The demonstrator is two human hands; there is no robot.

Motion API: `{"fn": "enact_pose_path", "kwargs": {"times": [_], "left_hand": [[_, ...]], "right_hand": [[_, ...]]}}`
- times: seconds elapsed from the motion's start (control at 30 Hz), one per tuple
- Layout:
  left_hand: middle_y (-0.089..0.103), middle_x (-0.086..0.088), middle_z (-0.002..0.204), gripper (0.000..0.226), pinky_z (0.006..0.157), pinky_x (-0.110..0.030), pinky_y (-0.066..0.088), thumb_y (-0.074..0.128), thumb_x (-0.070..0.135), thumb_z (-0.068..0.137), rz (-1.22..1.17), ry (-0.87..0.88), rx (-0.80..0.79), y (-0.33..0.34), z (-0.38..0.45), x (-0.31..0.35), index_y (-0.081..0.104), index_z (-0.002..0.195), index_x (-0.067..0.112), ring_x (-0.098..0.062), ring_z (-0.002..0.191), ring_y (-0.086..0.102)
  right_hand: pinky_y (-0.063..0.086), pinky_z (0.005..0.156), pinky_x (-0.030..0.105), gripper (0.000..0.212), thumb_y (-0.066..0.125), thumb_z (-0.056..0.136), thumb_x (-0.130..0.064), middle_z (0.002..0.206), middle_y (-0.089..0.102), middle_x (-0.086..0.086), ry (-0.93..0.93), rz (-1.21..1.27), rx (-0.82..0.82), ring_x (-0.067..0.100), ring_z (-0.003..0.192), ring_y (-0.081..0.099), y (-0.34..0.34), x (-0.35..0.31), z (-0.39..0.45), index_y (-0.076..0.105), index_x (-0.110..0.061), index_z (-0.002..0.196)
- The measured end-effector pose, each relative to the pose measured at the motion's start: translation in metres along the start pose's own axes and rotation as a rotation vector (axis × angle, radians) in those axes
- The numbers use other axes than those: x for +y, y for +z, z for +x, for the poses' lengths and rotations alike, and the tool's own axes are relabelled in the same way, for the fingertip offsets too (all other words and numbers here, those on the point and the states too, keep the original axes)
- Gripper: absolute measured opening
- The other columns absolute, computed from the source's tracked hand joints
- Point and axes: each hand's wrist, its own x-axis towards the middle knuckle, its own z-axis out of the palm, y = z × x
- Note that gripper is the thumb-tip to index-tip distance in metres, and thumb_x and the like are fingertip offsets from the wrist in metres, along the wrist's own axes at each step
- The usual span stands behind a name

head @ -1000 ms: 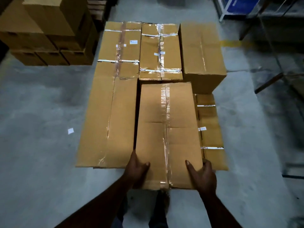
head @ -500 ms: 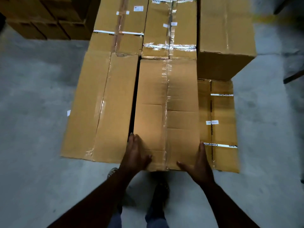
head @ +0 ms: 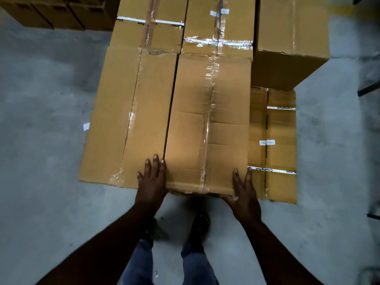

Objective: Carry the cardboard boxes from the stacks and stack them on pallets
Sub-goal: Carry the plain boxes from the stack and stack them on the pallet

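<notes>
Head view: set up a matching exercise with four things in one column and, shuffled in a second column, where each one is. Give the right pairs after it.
Things
1. left hand
2. right hand
3. white paper scrap
4. tall box

Places
A. on the grey floor, left of the stack
B. far right of the stack, rising above its neighbours
C. flat at the near left corner of the middle box
D. at the near right corner of the middle box, thumb under its near edge

Pairs: 1-C, 2-D, 3-A, 4-B
</notes>
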Motion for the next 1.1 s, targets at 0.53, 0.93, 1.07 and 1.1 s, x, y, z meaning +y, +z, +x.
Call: {"fn": "enact_pose_path", "kwargs": {"times": [0.53,0.93,1.07,1.1], "left_hand": [[0.037,-0.020,0.161,0.068,0.123,-0.038,0.024,0.072,0.015,0.093,-0.554,0.022,0.147,-0.133,-0.080,-0.009,0.042,0.152,0.002,-0.036,0.151,0.033],[0.066,-0.006,0.137,0.045,0.103,-0.025,0.039,0.071,0.021,0.092,-0.776,-0.179,0.388,-0.201,-0.168,-0.221,0.064,0.136,0.012,-0.026,0.126,0.062],[0.069,-0.007,0.132,0.046,0.098,-0.026,0.043,0.067,0.029,0.090,-0.886,-0.236,0.459,-0.214,-0.182,-0.325,0.066,0.132,0.011,-0.028,0.115,0.067],[0.069,-0.008,0.132,0.042,0.099,-0.025,0.042,0.070,0.022,0.093,-0.905,-0.256,0.480,-0.218,-0.184,-0.351,0.066,0.132,0.010,-0.028,0.118,0.066]], "right_hand": [[0.049,0.107,0.035,0.058,0.070,0.096,-0.034,0.142,0.063,0.003,-0.025,0.312,-0.238,0.022,0.129,0.060,-0.093,-0.179,-0.027,0.052,-0.021,0.149],[0.056,0.087,0.023,0.030,0.069,0.098,-0.027,0.115,0.073,-0.007,-0.283,0.351,-0.282,0.006,0.100,0.069,-0.047,-0.410,-0.054,0.070,-0.019,0.128],[0.048,0.078,0.005,0.027,0.069,0.098,-0.023,0.110,0.072,-0.009,-0.315,0.331,-0.259,0.009,0.098,0.069,-0.002,-0.516,-0.037,0.072,-0.017,0.124],[0.047,0.076,0.004,0.026,0.069,0.098,-0.021,0.108,0.071,-0.009,-0.299,0.365,-0.253,0.009,0.098,0.069,0.009,-0.543,-0.033,0.072,-0.016,0.123]]}}
